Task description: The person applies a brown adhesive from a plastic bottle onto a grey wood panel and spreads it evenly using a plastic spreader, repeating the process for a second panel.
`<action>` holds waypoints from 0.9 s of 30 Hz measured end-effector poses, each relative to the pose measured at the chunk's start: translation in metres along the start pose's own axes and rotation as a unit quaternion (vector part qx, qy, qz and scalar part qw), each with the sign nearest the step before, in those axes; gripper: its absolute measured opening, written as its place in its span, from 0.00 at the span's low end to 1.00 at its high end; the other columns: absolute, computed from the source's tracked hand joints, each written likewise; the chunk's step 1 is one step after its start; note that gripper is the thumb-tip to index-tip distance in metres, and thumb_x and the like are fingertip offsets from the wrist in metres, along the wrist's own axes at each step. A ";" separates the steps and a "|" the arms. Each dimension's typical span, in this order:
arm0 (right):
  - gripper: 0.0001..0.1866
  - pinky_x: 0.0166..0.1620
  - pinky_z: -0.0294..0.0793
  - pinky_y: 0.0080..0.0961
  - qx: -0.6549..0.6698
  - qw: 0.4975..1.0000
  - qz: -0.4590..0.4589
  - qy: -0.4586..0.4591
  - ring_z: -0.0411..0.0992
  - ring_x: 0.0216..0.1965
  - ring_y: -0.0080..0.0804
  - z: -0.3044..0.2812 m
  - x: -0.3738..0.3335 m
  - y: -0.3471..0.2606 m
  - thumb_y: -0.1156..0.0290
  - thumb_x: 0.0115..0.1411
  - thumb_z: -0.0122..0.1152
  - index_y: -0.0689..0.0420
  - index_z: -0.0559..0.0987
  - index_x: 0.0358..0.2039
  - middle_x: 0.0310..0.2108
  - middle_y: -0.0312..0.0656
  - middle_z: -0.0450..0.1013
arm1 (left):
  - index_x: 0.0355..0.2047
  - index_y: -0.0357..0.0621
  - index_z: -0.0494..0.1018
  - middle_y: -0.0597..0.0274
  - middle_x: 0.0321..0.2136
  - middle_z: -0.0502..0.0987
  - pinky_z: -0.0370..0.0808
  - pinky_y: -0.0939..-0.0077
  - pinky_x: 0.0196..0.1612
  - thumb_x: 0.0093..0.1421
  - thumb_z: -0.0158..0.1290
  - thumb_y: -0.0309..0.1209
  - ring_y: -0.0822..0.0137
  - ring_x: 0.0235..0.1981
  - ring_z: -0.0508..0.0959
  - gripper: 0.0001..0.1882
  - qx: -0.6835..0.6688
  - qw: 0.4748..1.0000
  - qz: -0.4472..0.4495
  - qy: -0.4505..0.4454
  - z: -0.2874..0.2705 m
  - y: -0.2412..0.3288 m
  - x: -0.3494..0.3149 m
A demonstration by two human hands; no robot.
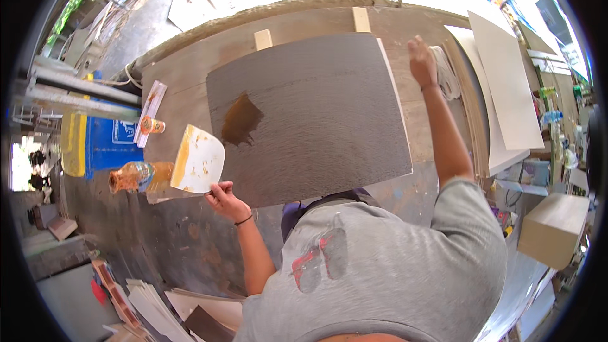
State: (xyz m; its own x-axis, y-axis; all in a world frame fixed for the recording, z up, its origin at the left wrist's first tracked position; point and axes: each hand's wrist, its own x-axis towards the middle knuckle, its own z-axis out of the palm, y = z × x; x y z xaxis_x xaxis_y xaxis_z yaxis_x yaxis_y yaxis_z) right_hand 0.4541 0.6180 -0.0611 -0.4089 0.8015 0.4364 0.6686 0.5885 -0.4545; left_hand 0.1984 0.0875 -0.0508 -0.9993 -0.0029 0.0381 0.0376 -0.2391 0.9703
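Through the head camera I see my left hand [228, 202] with its grip pinched on the lower corner of a thin white spreader [200, 159], its right corner rounded, an amber smear along its left edge and spots across its face. My right hand [422, 62] is raised beyond the panel's right side; it is blurred, so I cannot tell how wide its grip is.

The dark grey panel [316, 114] lies across the counter [183, 82], finely streaked, its right edge paler. On its left part sits a glossy brown patch [242, 120] with a ragged lower edge. Two pale wooden strips [263, 39] poke out past the far edge. To the left are a clear, amber-stained bottle [140, 176] and a small orange container [153, 125]; a pale looped cord [448, 74] lies right.
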 end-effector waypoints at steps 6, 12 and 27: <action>0.26 0.47 0.73 0.28 0.554 0.743 0.082 -0.368 0.72 0.47 0.34 -0.034 -0.141 -0.239 0.54 0.62 0.52 0.64 0.71 0.51 0.45 0.47 0.73 | 0.34 0.44 0.66 0.66 0.20 0.70 0.71 0.77 0.32 0.66 0.46 0.34 0.74 0.23 0.71 0.07 -0.149 0.965 -0.107 -0.187 0.064 0.039 -0.051; 0.20 0.41 0.79 0.38 0.716 0.567 0.240 -0.328 0.73 0.46 0.38 -0.039 -0.171 -0.276 0.67 0.63 0.51 0.65 0.66 0.52 0.47 0.48 0.71 | 0.35 0.41 0.69 0.67 0.23 0.75 0.71 0.84 0.31 0.63 0.50 0.38 0.77 0.24 0.74 0.12 0.067 0.873 -0.240 -0.420 0.076 0.047 -0.067; 0.22 0.38 0.78 0.29 0.673 0.699 0.228 -0.078 0.74 0.43 0.33 -0.096 -0.148 -0.201 0.69 0.62 0.50 0.60 0.64 0.56 0.48 0.43 0.71 | 0.57 0.30 0.53 0.42 0.54 0.62 0.65 0.61 0.55 0.37 0.69 0.51 0.50 0.55 0.66 0.56 0.404 0.876 0.252 0.076 -0.090 0.065 0.197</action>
State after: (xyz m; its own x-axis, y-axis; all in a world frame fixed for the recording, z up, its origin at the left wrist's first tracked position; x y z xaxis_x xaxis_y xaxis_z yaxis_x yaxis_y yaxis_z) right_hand 0.4400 0.3713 0.0407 -0.4762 0.8787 -0.0338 -0.3960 -0.2486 -0.8839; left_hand 0.0031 -0.0162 -0.0019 -0.8411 -0.0547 0.5382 0.4057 0.5943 0.6944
